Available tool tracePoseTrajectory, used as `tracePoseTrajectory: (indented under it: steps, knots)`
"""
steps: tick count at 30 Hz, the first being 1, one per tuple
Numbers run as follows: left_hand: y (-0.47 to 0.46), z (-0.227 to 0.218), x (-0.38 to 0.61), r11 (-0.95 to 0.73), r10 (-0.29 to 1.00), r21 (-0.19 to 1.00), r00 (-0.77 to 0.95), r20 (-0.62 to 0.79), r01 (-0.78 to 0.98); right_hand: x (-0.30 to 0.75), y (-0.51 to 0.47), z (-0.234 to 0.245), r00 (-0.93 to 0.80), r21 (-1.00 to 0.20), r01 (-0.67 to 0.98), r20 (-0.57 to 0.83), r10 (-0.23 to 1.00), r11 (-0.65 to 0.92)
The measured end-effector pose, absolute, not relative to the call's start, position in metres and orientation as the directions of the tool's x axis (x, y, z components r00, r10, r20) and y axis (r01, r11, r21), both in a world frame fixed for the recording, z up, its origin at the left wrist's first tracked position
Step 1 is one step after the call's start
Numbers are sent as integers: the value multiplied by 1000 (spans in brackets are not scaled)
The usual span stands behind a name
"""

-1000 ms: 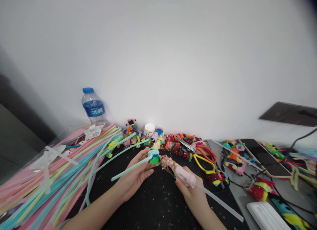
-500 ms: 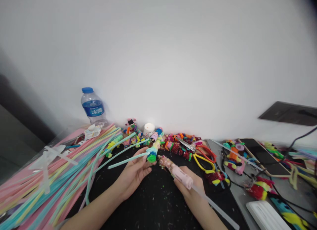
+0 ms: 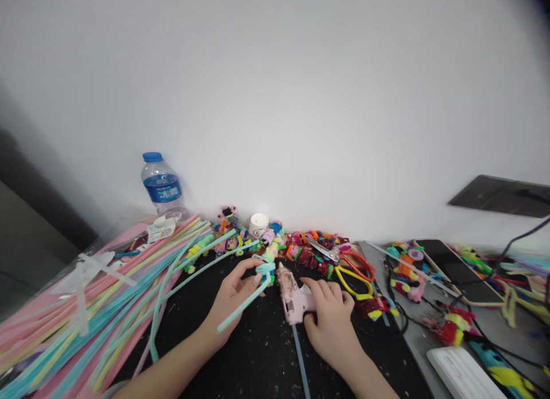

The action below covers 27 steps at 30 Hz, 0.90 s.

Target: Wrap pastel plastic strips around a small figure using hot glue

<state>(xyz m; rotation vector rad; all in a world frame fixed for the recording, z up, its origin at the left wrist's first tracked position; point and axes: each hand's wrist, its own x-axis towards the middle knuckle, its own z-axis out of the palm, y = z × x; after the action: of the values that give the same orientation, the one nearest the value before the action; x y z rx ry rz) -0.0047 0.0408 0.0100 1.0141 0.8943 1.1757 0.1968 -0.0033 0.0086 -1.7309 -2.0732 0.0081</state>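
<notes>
Far left we've got the pipe-cleaner bundle [image 3: 129, 296], water bottle [image 3: 162, 190] behind it by the wall. Next, our left hand [image 3: 234, 298]: grip narrow, pinching the pipe-cleaner piece [image 3: 266, 268], its mint tail slanting toward us. Just right of that piece: pink glue gun [image 3: 302, 300], nozzle pointing away from us, glue stick [image 3: 301, 359] out the back. Our right hand [image 3: 333, 313] has its grip around the gun's handle. Scissors [image 3: 330, 253] beyond, then phone [image 3: 458, 270] flat on the grey tabletop [image 3: 417, 344].
</notes>
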Motion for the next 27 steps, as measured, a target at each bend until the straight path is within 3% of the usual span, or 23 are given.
tracePoseTrajectory:
  steps: [3, 6, 9, 12, 17, 23, 27]
  knots:
    - [39, 11, -4, -5, 980, 978, 194, 47, -210, 195, -6, 13, -142, -319, 906, 389, 910, 278]
    - [35, 10, -2, -73, 961, 984, 254, 113, -161, 190, -11, 18, -243, -377, 815, 468, 850, 441]
    - [31, 10, 0, -154, 928, 986, 333, 169, -71, 181, -17, 21, -381, -367, 709, 518, 766, 602]
    - [28, 12, 0, -254, 894, 966, 394, 213, 55, 175, -20, 23, -408, -361, 654, 571, 712, 664]
    - [28, 14, -1, -270, 877, 959, 434, 208, 86, 179, -19, 20, -260, -460, 643, 622, 739, 613]
    - [32, 8, 0, -99, 879, 986, 452, 151, -136, 185, -13, 12, -70, -602, 660, 546, 835, 450]
    - [32, 11, 1, 1, 871, 977, 480, 105, -215, 187, -13, 9, -30, -623, 672, 519, 855, 401]
